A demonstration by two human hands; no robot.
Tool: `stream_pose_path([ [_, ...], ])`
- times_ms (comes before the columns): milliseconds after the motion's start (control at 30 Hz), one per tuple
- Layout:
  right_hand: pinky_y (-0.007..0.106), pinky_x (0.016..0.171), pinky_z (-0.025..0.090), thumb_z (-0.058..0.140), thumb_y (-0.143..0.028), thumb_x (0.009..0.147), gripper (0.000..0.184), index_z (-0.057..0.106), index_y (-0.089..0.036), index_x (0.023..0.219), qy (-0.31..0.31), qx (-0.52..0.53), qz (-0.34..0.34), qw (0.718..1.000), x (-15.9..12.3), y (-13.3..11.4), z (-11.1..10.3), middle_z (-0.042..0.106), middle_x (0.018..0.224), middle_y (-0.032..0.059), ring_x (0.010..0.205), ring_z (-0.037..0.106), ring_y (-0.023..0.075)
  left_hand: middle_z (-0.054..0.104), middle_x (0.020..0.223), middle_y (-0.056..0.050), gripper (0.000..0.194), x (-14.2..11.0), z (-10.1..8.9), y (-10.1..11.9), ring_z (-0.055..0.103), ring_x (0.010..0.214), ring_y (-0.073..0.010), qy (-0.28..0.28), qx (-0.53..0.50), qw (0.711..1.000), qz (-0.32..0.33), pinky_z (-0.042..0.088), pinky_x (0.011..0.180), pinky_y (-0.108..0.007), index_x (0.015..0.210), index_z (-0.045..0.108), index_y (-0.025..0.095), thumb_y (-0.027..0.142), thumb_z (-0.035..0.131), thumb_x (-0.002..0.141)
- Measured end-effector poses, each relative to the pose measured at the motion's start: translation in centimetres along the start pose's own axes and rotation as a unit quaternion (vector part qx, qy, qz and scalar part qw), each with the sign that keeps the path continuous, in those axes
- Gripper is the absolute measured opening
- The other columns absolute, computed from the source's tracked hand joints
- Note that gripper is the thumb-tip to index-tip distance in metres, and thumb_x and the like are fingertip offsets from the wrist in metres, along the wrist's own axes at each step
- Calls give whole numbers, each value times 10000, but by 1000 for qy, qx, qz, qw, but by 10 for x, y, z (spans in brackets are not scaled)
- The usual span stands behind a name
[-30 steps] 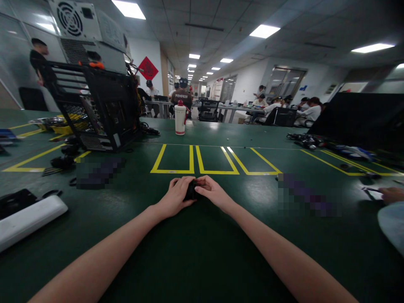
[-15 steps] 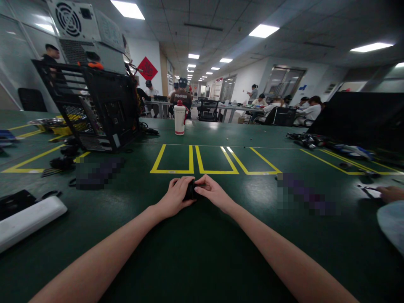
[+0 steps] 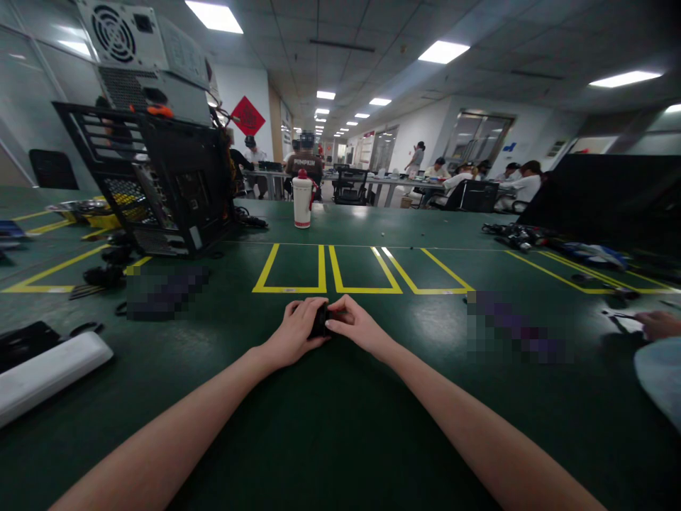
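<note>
Both my hands meet on the green table mat (image 3: 330, 426), just in front of the yellow marked boxes (image 3: 362, 273). My left hand (image 3: 292, 332) and my right hand (image 3: 355, 325) are closed from either side on a small black object (image 3: 320, 321). Only a sliver of that object shows between my fingers, and I cannot make out what it is. My forearms stretch out over the mat towards it.
An open black computer case (image 3: 164, 181) with a grey power supply (image 3: 143, 57) on top stands at the left. A white bottle (image 3: 302, 201) stands behind the boxes. A white bar (image 3: 47, 372) lies at the left edge. Another person's hand (image 3: 660, 325) is at the right. People sit at far tables.
My hands stay closed on the small black object in the same spot. A person behind the computer case has walked rightwards and is hidden by it now.
</note>
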State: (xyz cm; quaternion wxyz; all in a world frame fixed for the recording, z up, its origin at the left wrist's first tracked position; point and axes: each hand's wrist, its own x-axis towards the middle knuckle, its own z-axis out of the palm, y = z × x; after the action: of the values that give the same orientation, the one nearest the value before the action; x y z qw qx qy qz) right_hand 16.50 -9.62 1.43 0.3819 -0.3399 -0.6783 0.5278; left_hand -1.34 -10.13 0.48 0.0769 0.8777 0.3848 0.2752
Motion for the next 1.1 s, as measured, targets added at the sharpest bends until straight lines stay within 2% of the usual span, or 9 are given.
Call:
stream_pose_path([
  [67, 378, 863, 415, 582, -264, 717, 219, 476, -199, 897, 8, -1, 1, 1000, 1, 3, 0, 512, 949, 11, 947, 531, 165, 418, 1197, -84, 584, 0, 0, 0, 390, 1120, -238, 1, 0, 1000, -1, 234, 959, -459, 1213, 234, 223, 227, 571, 737],
  [233, 366, 870, 414, 606, -232, 696, 296, 465, -202, 954, 12, 13, 13, 1000, 5, 9, -1, 521, 959, 18, 942, 533, 159, 423, 1191, -90, 571, 0, -1, 2, 398, 1113, -242, 2, 4, 1000, -1, 243, 950, -460, 1205, 243, 219, 234, 569, 738],
  [500, 379, 862, 432, 661, -199, 634, 355, 457, -203, 924, -27, 16, 12, 999, -1, -4, -1, 501, 991, 11, 974, 524, 179, 406, 1213, -92, 580, 0, -3, 2, 381, 1131, -245, -8, 4, 1000, -2, 231, 959, -467, 1222, 224, 225, 223, 554, 746],
  [733, 339, 846, 412, 564, -295, 733, 185, 495, -194, 872, 18, 14, -19, 1000, 5, 5, 1, 517, 877, -2, 881, 537, 142, 426, 1187, -90, 585, 1, 0, 1, 396, 1107, -239, 3, 11, 1000, -3, 246, 946, -451, 1205, 245, 215, 235, 584, 729],
  [867, 354, 871, 394, 594, -284, 708, 253, 497, -203, 927, 22, 17, 3, 1000, 7, 7, -1, 534, 923, 12, 911, 532, 149, 428, 1183, -88, 561, 1, -2, 2, 395, 1111, -235, 2, 9, 1000, 0, 243, 950, -447, 1197, 254, 212, 233, 576, 737],
  [1100, 359, 842, 432, 646, -202, 646, 294, 476, -196, 887, -11, 23, 8, 1000, 2, -2, -2, 522, 945, 4, 941, 541, 172, 416, 1205, -91, 577, 0, -3, 3, 385, 1128, -242, -7, 5, 1000, -1, 240, 954, -456, 1219, 232, 222, 243, 564, 747],
])
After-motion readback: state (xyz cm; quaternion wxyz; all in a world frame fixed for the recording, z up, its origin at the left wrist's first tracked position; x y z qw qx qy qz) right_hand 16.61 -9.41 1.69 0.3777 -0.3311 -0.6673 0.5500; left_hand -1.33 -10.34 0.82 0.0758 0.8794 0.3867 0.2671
